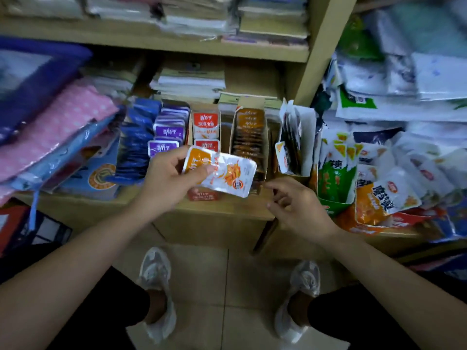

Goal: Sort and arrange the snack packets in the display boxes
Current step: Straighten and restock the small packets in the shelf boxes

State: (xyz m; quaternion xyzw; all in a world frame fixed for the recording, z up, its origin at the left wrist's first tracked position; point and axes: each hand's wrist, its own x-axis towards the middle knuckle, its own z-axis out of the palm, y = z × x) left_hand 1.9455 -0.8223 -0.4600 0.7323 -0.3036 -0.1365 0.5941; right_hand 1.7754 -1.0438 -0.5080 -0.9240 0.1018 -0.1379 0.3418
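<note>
Left hand (168, 176) pinches orange packet (222, 173); right hand (295, 207) just beside.

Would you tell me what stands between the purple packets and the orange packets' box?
In the head view, red packets in their own box stand between them.

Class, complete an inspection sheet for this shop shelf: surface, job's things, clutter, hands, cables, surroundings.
Surface: wooden shelf, crowded with goods.
Job's things: orange packet held before the purple box, red box and orange box in a row.
Clutter: loose packets heaped at right; fabric bundles at left.
Hands: left hand grips the orange packet; right hand loosely curled, holds nothing.
Cables: nothing seen.
Surroundings: stacked books behind; tiled floor below.
</note>
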